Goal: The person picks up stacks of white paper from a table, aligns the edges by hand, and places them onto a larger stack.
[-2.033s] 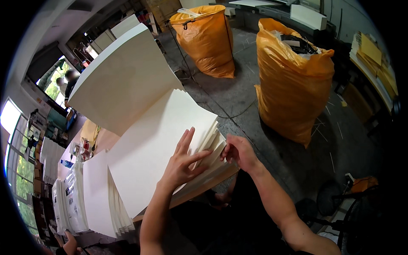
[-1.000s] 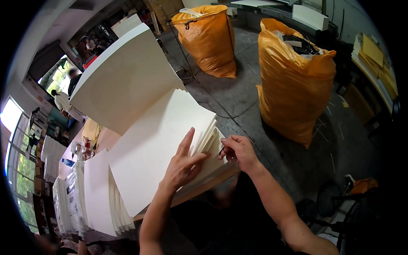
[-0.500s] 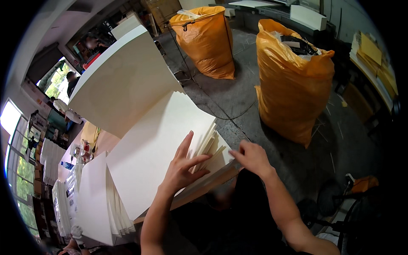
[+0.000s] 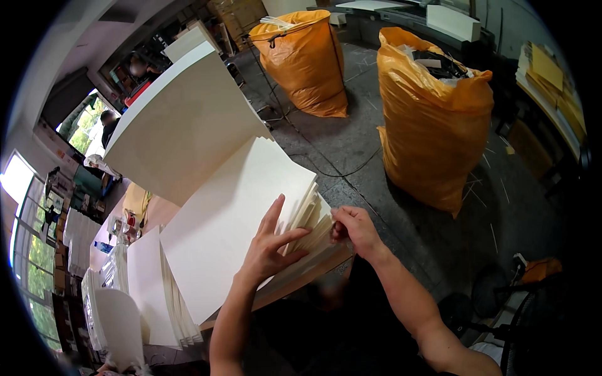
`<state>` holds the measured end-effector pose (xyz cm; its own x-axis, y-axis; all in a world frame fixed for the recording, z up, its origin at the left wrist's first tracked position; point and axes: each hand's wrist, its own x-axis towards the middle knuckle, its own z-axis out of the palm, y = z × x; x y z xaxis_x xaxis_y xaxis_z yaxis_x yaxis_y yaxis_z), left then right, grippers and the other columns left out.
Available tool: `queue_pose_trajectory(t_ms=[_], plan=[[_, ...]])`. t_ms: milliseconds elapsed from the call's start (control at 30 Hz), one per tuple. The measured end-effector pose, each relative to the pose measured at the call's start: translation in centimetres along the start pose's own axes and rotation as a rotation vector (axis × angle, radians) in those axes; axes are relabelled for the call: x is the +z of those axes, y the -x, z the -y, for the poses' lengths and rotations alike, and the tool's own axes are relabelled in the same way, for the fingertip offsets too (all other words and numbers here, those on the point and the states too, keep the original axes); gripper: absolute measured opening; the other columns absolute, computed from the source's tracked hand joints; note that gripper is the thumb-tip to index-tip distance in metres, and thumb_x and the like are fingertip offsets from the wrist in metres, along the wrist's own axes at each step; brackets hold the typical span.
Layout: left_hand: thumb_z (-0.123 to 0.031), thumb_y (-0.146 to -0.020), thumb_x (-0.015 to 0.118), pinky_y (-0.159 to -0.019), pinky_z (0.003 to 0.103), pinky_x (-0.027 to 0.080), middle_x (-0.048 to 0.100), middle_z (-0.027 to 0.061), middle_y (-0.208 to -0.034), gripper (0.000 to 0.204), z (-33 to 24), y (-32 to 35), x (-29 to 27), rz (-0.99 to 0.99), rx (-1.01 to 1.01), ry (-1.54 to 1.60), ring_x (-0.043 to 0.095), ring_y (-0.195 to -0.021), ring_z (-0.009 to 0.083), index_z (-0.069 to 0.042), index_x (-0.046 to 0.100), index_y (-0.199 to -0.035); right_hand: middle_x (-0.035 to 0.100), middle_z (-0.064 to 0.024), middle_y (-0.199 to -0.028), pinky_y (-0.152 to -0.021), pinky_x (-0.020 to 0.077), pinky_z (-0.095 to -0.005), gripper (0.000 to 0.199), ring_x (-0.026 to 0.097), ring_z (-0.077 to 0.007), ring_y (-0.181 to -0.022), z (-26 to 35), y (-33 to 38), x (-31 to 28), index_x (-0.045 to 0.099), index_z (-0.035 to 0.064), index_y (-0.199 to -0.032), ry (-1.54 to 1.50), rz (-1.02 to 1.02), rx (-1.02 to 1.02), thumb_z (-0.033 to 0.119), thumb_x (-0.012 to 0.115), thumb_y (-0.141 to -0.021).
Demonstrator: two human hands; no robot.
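A stack of large white sheets point(image 4: 219, 244) lies on the wooden table in front of me, its near right edges fanned into several layers. My left hand point(image 4: 266, 250) rests on the stack beside the fanned edges, fingers spread and bent. At the right corner of the layers, my right hand point(image 4: 356, 230) has its fingertips pinched together on the edge of a white sheet; how many layers it grips is hidden. Behind the stack a tall pile of white board point(image 4: 188, 119) rises with a curved face.
Another fanned pile of white sheets point(image 4: 150, 288) stands at left, next to a pale curved sheet point(image 4: 119, 319). Two orange sacks, one far point(image 4: 304, 69) and one nearer point(image 4: 433, 119), stand on the dark floor. A bottle point(image 4: 102, 246) sits on the table; people are in the background.
My right hand has moved left to the stack's corner and its fingers have closed there. The left hand stays put. At lower left, a pale curved sheet has come up into view.
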<state>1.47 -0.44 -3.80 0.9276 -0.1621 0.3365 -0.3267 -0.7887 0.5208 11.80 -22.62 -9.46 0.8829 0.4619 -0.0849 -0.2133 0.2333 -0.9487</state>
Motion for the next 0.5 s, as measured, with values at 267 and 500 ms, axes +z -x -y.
queue_pose_trajectory(t_ms=[267,500], plan=[[-0.014,-0.071,0.092,-0.115,0.058,0.043,0.025,0.0211,-0.168,0.054,0.4,0.1,0.0,0.004,0.051,-0.025,0.029,-0.153,0.0440,-0.029,0.077,-0.121,0.067,-0.0164,-0.107,-0.117,0.0313,-0.0522,0.034,0.057,-0.0341,-0.123,-3.0,3.2,1.9,0.068,0.0082,-0.113,1.104,0.180,-0.832,0.024,0.069,-0.083],[-0.035,-0.084,0.079,-0.113,0.078,0.025,0.024,0.0165,-0.168,0.083,-2.8,2.5,2.0,0.156,0.105,-0.481,0.024,-0.154,0.0431,-0.036,0.039,-0.157,0.062,-0.0199,-0.134,-0.123,0.0166,-0.0559,0.048,0.043,-0.0369,-0.140,-1.9,2.9,1.9,0.068,0.0077,-0.127,0.963,0.524,-0.441,0.033,0.064,-0.086]])
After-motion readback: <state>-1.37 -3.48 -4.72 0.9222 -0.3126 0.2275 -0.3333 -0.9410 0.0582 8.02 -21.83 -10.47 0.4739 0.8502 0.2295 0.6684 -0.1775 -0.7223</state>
